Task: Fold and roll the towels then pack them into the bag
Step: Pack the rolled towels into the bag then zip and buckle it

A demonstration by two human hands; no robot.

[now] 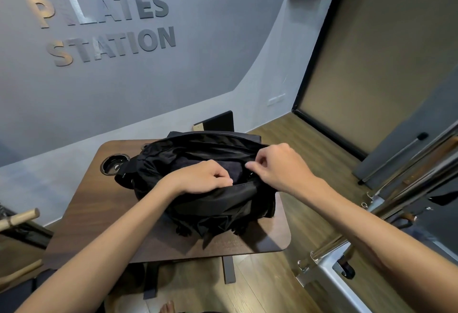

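A black fabric bag (218,203) lies on the dark wooden table (104,213) with its top open. A dark towel (235,167) shows inside the opening, between my hands. My left hand (205,176) grips the near edge of the bag's opening, fingers curled over it. My right hand (275,166) pinches something small at the right end of the opening, at the zipper line; what exactly it pinches is too small to tell. The rest of the bag's contents are hidden.
A round cable hole (114,164) sits at the table's far left. A black board (218,121) leans on the wall behind. A metal equipment frame (386,216) stands at the right on the wood floor (277,275). Wooden bars (17,218) are at the left edge.
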